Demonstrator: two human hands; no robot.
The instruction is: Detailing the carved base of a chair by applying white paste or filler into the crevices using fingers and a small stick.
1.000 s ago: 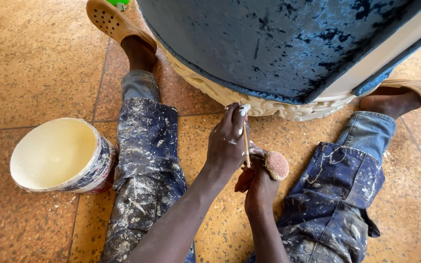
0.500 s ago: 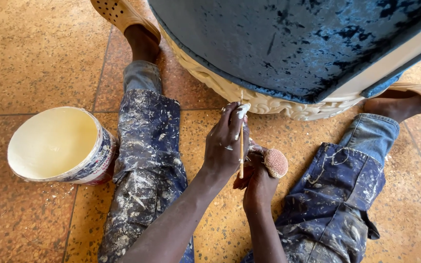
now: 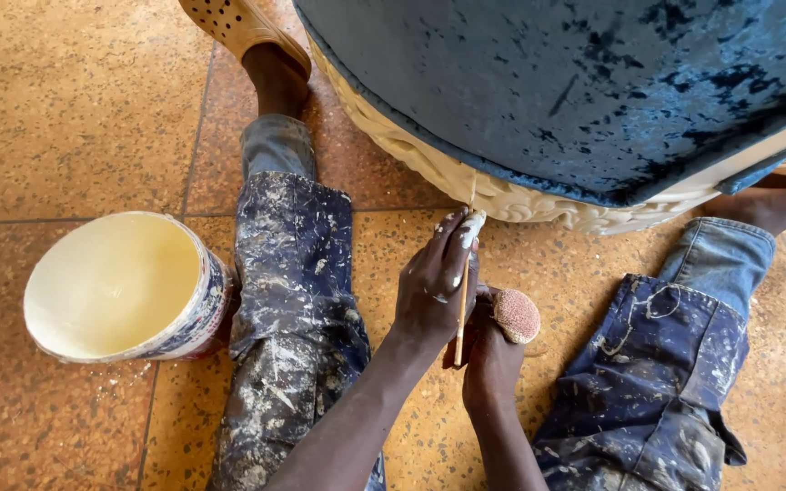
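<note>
I sit on the floor with my legs spread, in paint-spattered jeans (image 3: 293,273). My left hand (image 3: 434,291) grips a thin wooden brush (image 3: 462,318), held upright. Its tip touches the cream carved trim (image 3: 429,168) along the lower edge of a blue upholstered piece of furniture (image 3: 575,82). White paint coats my fingertips. My right hand (image 3: 488,364), just below and right of the left, holds a small round brown pad (image 3: 516,314).
A bucket (image 3: 200,309) of cream paint stands on the orange speckled tile floor (image 3: 65,109) beside my left leg. My feet in tan sandals (image 3: 238,23) rest at either side of the furniture.
My left hand has raised the brush so its tip reaches the carved trim. The right hand with the pad stays close beneath it.
</note>
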